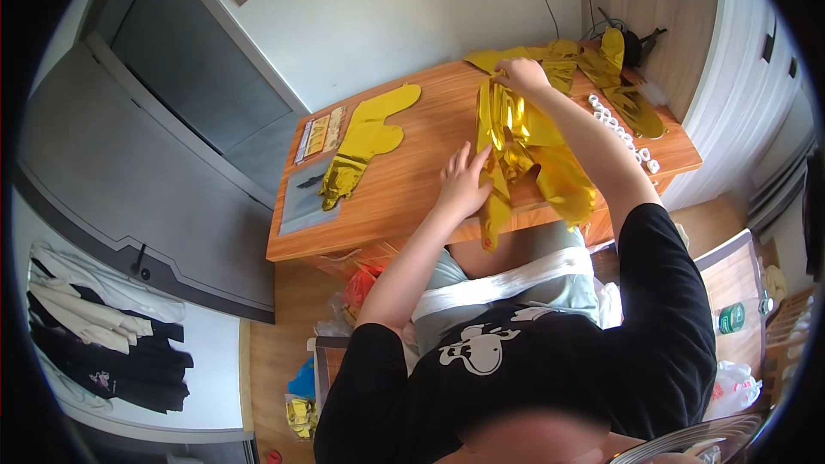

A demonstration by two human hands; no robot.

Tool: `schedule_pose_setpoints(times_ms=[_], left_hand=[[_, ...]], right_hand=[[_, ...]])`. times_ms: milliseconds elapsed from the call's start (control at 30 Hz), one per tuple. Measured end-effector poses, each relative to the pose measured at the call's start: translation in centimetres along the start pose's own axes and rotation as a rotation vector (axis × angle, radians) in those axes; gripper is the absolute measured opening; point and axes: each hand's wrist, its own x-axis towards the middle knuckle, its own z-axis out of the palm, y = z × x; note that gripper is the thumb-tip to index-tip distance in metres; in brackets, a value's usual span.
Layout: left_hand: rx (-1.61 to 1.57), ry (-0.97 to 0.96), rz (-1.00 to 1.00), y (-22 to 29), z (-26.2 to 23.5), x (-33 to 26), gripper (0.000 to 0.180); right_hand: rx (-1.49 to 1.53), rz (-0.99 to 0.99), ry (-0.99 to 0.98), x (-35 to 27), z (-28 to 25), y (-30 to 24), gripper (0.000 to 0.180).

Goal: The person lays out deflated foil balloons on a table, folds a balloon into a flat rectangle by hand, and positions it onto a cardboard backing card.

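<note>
A shiny gold foil balloon (516,142), flat and creased, spreads over the front of the wooden table, and its lower parts hang past the edge above my lap. At its far end my right hand (522,76) is closed on the gathered foil. Beside its left edge lies my left hand (464,182), fingers stretched out and touching the foil. Another flat gold foil balloon (369,133) rests at the left of the table. More gold foil pieces (614,77) lie along the back right.
Small white rolls (612,125) form a line on the right of the wooden table (430,133). At its left are a clear plastic sleeve (301,206) and a printed packet (318,136). Cables (593,0) hang from a wall socket. A green-labelled bottle (732,318) lies at my right.
</note>
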Motion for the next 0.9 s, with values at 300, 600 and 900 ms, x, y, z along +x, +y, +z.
schedule_pose_setpoints(times_ms=[300,600,900], left_hand=[[0.098,-0.185,-0.175,-3.5,-4.0,0.1,0.088],[0.173,0.012,0.276,0.3,-4.3,-7.7,0.056],[0.179,0.125,-0.209,-8.8,-6.0,-9.5,0.048]], right_hand=[[-0.105,-0.024,-0.268,-10.9,3.9,-2.8,0.042],[-0.020,-0.059,-0.263,-13.6,4.4,-6.9,0.070],[0.086,-0.030,-0.362,-8.5,7.6,-8.3,0.073]])
